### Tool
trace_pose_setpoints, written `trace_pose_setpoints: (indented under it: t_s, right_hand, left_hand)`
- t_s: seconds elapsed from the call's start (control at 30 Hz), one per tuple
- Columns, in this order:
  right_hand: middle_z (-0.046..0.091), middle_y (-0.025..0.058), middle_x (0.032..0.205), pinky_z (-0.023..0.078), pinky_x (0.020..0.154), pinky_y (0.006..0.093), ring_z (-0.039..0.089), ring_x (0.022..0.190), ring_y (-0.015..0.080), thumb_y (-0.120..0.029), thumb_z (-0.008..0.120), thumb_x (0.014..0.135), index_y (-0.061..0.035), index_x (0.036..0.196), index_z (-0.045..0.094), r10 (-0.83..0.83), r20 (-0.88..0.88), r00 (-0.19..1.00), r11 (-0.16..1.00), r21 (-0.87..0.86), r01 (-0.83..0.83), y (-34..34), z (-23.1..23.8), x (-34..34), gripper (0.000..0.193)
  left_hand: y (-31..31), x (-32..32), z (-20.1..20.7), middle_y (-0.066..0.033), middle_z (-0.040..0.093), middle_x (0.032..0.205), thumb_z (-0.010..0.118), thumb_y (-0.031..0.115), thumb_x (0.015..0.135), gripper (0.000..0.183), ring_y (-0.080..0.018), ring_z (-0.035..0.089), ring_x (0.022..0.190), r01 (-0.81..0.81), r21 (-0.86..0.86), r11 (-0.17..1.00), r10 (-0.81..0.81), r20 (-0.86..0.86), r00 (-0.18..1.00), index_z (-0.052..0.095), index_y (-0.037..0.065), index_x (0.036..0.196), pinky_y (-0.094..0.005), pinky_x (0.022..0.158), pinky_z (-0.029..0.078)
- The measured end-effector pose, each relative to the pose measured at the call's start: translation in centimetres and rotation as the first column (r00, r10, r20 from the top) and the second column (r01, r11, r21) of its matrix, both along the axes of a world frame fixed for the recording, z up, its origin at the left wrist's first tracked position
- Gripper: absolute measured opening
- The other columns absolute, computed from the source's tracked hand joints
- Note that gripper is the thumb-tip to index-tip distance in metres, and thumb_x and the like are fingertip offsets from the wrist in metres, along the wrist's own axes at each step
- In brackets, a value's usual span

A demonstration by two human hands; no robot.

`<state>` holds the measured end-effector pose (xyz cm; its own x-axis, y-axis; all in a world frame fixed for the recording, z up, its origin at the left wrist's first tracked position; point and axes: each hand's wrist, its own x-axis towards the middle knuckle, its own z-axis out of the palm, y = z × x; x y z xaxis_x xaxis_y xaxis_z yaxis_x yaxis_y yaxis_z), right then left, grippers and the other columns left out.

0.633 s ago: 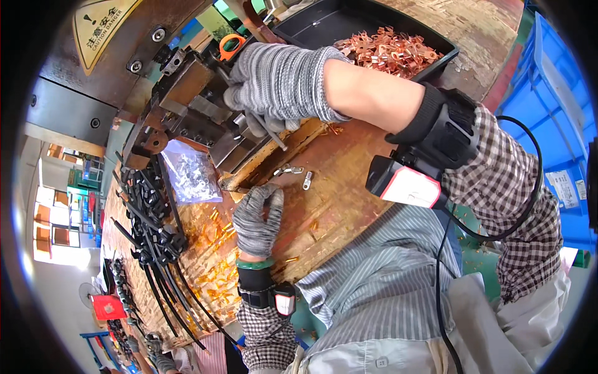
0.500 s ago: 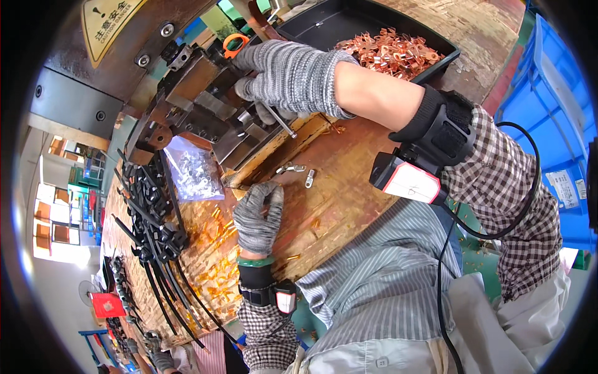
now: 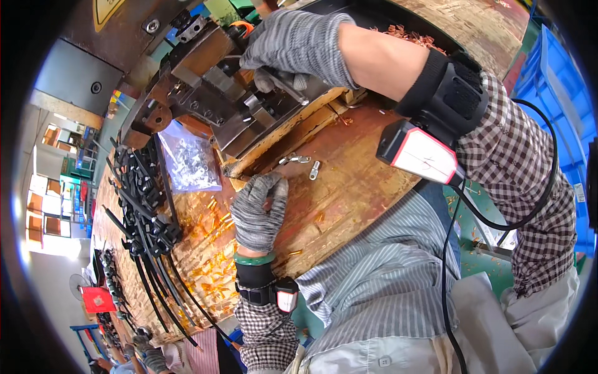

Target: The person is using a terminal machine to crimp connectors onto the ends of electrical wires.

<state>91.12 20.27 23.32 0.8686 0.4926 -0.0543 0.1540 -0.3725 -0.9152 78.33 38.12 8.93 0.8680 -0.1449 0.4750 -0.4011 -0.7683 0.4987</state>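
Observation:
My right hand (image 3: 299,53), in a grey knit glove, is closed around a thin metal rod (image 3: 293,91) whose end sticks out below the fingers. It is over the right side of a dark steel press die (image 3: 215,103). My left hand (image 3: 258,209), gloved alike, rests on the wooden bench with fingers curled and thumb near the fingertips; anything between them is hidden. Just beyond it lie several silvery cable lugs (image 3: 314,170) in front of the die. A clear plastic bag (image 3: 190,159) of small metal parts lies to its left.
Black cables (image 3: 146,199) with connectors lie in a heap at left. Copper-coloured pieces (image 3: 411,37) fill part of a black tray (image 3: 349,9) at the back right. Yellowish scraps (image 3: 215,274) litter the bench. A blue crate (image 3: 554,106) stands at right; co-workers' hands show lower left.
The view has shifted somewhat. My right hand has moved up and away over the die, and the rod lies at a flatter slant. The left hand has stayed nearly in place.

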Motion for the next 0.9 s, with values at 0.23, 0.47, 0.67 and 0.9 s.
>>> trace_pose_setpoints:
  t_s: [0.23,0.47,0.67,0.9]
  right_hand:
    - [0.063,0.0119,0.063,0.038,0.031,0.0274,0.047,0.034,0.016,-0.019,0.05,0.085,-0.0032,0.08,0.061,0.181,-0.2,0.963,0.935,0.339,-0.106,-1.1,-0.2,3.2,0.02]
    - [0.061,0.009,0.06,0.039,0.035,0.0285,0.049,0.038,0.015,-0.016,0.048,0.085,-0.0006,0.066,0.061,0.15,-0.215,0.965,0.961,0.262,-0.091,-1.0,0.5,2.5,0.028]
    - [0.064,0.0071,0.069,0.046,0.047,0.0286,0.06,0.053,0.0169,-0.012,0.047,0.084,-0.0035,0.08,0.064,0.404,0.654,0.639,0.832,-0.553,0.04,-1.4,0.6,2.6,0.019]
    - [0.06,0.0139,0.063,0.046,0.054,0.0337,0.059,0.055,0.0236,-0.015,0.046,0.079,0.0037,0.076,0.06,-0.026,0.389,0.921,0.999,-0.016,0.035,-0.2,-0.5,1.3,0.023]
  left_hand:
    - [0.1,0.2,0.1,-0.011,0.061,0.079,0.064,0.011,0.075,0.011,-0.0276,0.059,0.069,-0.001,0.041,0.999,-0.001,0.059,0.998,0.06,0.007,0.085,-0.0333,0.062,0.047]
    - [0.1,0.3,0.0,-0.0102,0.061,0.078,0.064,0.01,0.075,0.011,-0.0264,0.06,0.069,0.026,0.055,0.998,-0.031,0.087,0.996,0.06,0.007,0.085,-0.0327,0.062,0.048]
    - [0.0,0.2,0.2,-0.0103,0.061,0.08,0.064,0.01,0.075,0.011,-0.0263,0.06,0.07,0.037,0.042,0.998,-0.04,0.081,0.996,0.059,0.006,0.085,-0.0325,0.063,0.048]
    - [0.0,0.2,0.0,-0.0105,0.062,0.08,0.064,0.009,0.074,0.011,-0.0259,0.06,0.07,0.037,0.046,0.998,-0.039,0.057,0.998,0.059,0.006,0.084,-0.0322,0.064,0.048]
